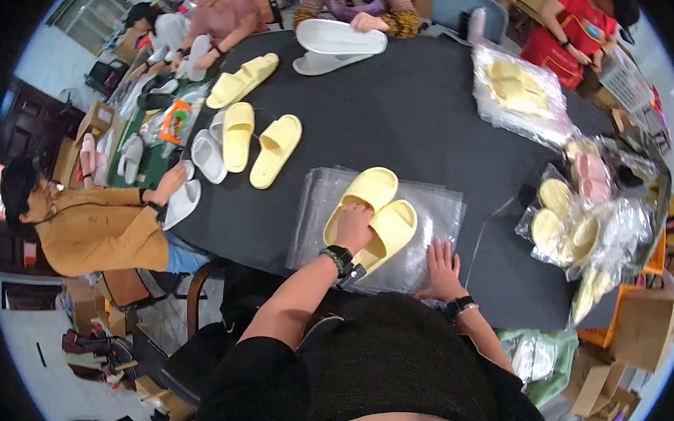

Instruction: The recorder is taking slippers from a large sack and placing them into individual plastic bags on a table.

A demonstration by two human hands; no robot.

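A pair of pale yellow slippers lies side by side on a stack of clear plastic bags [449, 207] at the near edge of the dark table. My left hand [352, 231] is closed on the left yellow slipper [374, 183], its fingertips partly hidden at the strap. The right yellow slipper [397, 226] rests against it, with a small dark tag near its heel end. My right hand [441, 272] lies flat with spread fingers on the bags, just right of the slippers, and holds nothing.
More yellow slippers [278, 148] and grey slippers [209, 156] lie to the left. Bagged yellow slippers [519, 91] sit at the far right, and a heap of bagged slippers [585, 230] nearer. A person in a tan jacket [99, 229] handles a slipper at left; others work across the table.
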